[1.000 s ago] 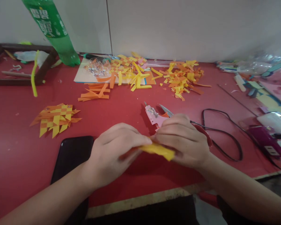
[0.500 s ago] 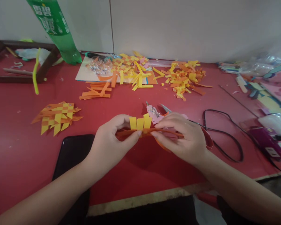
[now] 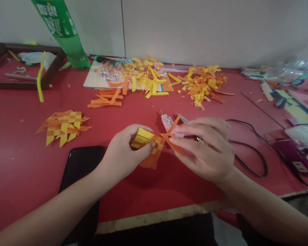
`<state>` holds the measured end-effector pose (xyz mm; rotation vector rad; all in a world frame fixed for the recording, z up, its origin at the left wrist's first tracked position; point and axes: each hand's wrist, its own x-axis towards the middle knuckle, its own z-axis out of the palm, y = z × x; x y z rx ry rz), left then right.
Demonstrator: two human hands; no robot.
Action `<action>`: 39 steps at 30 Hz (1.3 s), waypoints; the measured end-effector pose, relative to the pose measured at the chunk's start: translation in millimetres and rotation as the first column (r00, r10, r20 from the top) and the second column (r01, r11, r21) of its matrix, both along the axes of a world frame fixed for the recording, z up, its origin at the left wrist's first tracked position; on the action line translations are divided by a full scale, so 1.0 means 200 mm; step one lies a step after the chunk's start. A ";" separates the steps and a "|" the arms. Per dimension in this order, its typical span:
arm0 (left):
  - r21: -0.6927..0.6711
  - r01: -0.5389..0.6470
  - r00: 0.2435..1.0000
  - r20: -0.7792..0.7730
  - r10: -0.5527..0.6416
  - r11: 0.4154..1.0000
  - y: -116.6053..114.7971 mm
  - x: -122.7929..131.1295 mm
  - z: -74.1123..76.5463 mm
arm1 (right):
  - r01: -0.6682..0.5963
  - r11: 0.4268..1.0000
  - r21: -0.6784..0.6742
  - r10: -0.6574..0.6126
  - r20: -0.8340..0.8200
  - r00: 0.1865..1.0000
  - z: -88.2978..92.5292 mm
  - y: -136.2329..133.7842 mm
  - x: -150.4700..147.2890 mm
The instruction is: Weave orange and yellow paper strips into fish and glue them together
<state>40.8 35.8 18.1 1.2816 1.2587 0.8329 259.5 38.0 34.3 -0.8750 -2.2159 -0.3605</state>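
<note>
- Red table (image 3: 15,177) under everything; the work is held above its near part, so a forearm braced lightly on the edge would probably steady it.
- Right hand (image 3: 207,147) at three o'clock from the woven paper piece, fingers closed on its loose ends, the thumb tip hidden; a gentle, level draw should serve better than a tug.
- Left hand (image 3: 125,150) at nine o'clock, clamped on the woven paper piece, thumb on top; firm but flat pressure near where the ends leave the weave would stop the squares from spreading or creasing.
- Woven paper fish (image 3: 66,124) lying toward ten o'clock, handy as a guide to how tight and even the checks should look.
- Pink glue gun (image 3: 166,119) at one o'clock, tip pointing away; best kept clear of knuckles and paper, as it may be hot.
- Woven paper piece (image 3: 157,145) between the two hands, yellow and orange.
- Orange strips (image 3: 175,123) crossing at its right side; separating them one by one, then snugging each, seems safest against tearing.
</note>
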 end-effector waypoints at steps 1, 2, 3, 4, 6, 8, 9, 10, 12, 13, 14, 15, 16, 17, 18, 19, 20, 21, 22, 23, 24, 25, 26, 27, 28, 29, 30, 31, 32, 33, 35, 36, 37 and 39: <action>-0.012 0.005 1.000 0.001 -0.005 1.000 0.00 0.00 0.00 | -0.011 1.000 0.015 0.011 0.008 1.000 0.00 0.00 0.00; -0.022 0.006 1.000 0.006 -0.006 1.000 0.00 0.00 0.01 | -0.020 0.999 0.029 0.020 0.006 1.000 0.01 -0.01 0.00; -0.030 0.005 1.000 0.016 -0.004 1.000 0.00 0.00 0.01 | -0.031 0.999 0.042 0.031 -0.001 1.000 0.01 -0.01 0.00; -0.035 0.002 0.999 0.033 -0.001 0.999 0.00 0.01 0.01 | -0.042 0.998 0.052 0.042 -0.006 0.999 0.01 -0.02 -0.01; -0.047 -0.004 0.997 0.078 0.007 0.999 0.00 0.01 0.01 | -0.064 0.995 0.076 0.064 0.000 0.998 0.01 -0.03 -0.01; -0.070 -0.005 0.992 0.123 0.014 0.998 0.01 0.01 0.00 | -0.080 0.992 0.102 0.078 0.031 0.997 0.01 -0.03 -0.01; -0.087 -0.006 0.989 0.148 0.018 0.996 0.01 0.01 0.01 | -0.088 0.991 0.102 0.083 0.057 0.995 0.01 -0.04 -0.01; -0.108 -0.007 0.984 0.174 0.025 0.994 0.01 0.01 0.01 | -0.095 0.991 0.090 0.087 0.086 0.992 0.01 -0.04 -0.01; -0.163 -0.007 0.971 0.235 0.045 0.987 0.00 0.01 0.02 | -0.108 0.992 0.060 0.099 0.137 0.986 0.00 -0.05 0.00; -0.199 -0.006 0.961 0.270 0.060 0.980 0.00 0.01 0.02 | -0.107 0.993 0.058 0.097 0.143 0.985 0.00 -0.05 0.00; -0.235 -0.002 0.948 0.308 0.076 0.972 0.00 0.01 0.03 | -0.090 0.993 0.073 0.080 0.128 0.989 -0.02 -0.05 0.00; -0.268 0.009 0.933 0.349 0.089 0.963 0.00 0.02 0.03 | -0.063 0.993 0.097 0.053 0.098 0.994 -0.03 -0.06 0.00; -0.297 0.027 0.916 0.391 0.096 0.955 0.00 0.02 0.03 | -0.037 0.991 0.127 0.029 0.064 0.997 -0.04 -0.06 0.00; -0.316 0.045 0.897 0.431 0.101 0.948 0.00 0.02 0.03 | -0.016 0.987 0.159 0.011 0.033 0.999 -0.06 -0.06 0.00; -0.330 0.062 0.879 0.465 0.106 0.942 0.00 0.02 0.02 | -0.006 0.980 0.197 0.005 0.007 1.000 -0.07 -0.06 -0.01; -0.340 0.073 0.862 0.494 0.112 0.938 0.00 0.01 0.02 | -0.011 0.971 0.238 0.013 -0.008 1.000 -0.08 -0.06 -0.01; -0.346 0.084 0.847 0.519 0.116 0.934 0.00 0.01 0.02 | -0.022 0.965 0.261 0.026 -0.010 1.000 -0.08 -0.05 -0.01; -0.352 0.093 0.834 0.538 0.120 0.931 0.00 0.01 0.01 | -0.034 0.965 0.260 0.037 -0.004 0.999 -0.08 -0.05 -0.01; -0.359 0.099 0.826 0.550 0.125 0.928 0.01 0.01 0.01 | -0.043 0.972 0.230 0.042 0.008 0.999 -0.07 -0.05 -0.02; -0.366 0.102 0.820 0.557 0.130 0.925 0.01 0.01 0.01 | -0.052 0.983 0.174 0.047 0.032 0.998 -0.05 -0.05 -0.02; -0.375 0.105 0.816 0.562 0.136 0.921 0.01 0.01 0.02 | -0.070 0.992 0.107 0.064 0.061 0.996 -0.03 -0.04 -0.02; -0.381 0.108 0.812 0.567 0.140 0.918 0.01 0.01 0.02 | -0.096 0.994 0.046 0.092 0.082 0.992 -0.01 -0.04 -0.03; -0.389 0.108 0.807 0.571 0.148 0.915 0.01 0.01 0.03 | -0.127 0.992 0.001 0.127 0.097 0.987 0.00 -0.03 -0.03; -0.398 0.109 0.803 0.575 0.156 0.911 0.01 0.01 0.03 | -0.167 0.986 -0.026 0.168 0.108 0.980 0.02 -0.03 -0.04; -0.407 0.111 0.796 0.582 0.164 0.907 0.01 0.01 0.04 | -0.205 0.978 -0.041 0.209 0.112 0.972 0.03 -0.02 -0.04; -0.421 0.113 0.789 0.589 0.176 0.900 0.01 0.01 0.05 | -0.231 0.971 -0.056 0.235 0.111 0.966 0.04 -0.01 -0.04; -0.436 0.115 0.782 0.594 0.189 0.893 0.01 0.01 0.05 | -0.245 0.967 -0.067 0.251 0.109 0.962 0.04 -0.01 -0.04; -0.449 0.115 0.776 0.597 0.202 0.886 0.01 0.01 0.05 | -0.253 0.965 -0.073 0.260 0.111 0.959 0.04 -0.01 -0.04; -0.458 0.119 0.772 0.601 0.208 0.881 0.01 0.01 0.06 | -0.258 0.963 -0.079 0.266 0.116 0.957 0.04 -0.01 -0.03; -0.457 0.125 0.771 0.603 0.204 0.880 0.01 0.01 0.06 | -0.254 0.963 -0.089 0.264 0.121 0.957 0.04 -0.01 -0.03; -0.434 0.154 0.784 0.600 0.157 0.888 0.01 0.00 0.06 | -0.264 0.959 -0.107 0.277 0.142 0.950 0.02 -0.01 -0.02; -0.415 0.173 0.795 0.594 0.122 0.893 0.00 0.00 0.06 | -0.275 0.954 -0.119 0.292 0.151 0.944 0.02 -0.01 -0.01; -0.397 0.195 0.805 0.587 0.085 0.897 0.00 0.00 0.06 | -0.285 0.949 -0.137 0.305 0.163 0.938 0.01 -0.02 0.00; -0.370 0.227 0.821 0.570 0.027 0.901 0.00 0.00 0.05 | -0.307 0.939 -0.154 0.332 0.175 0.927 0.00 -0.02 0.00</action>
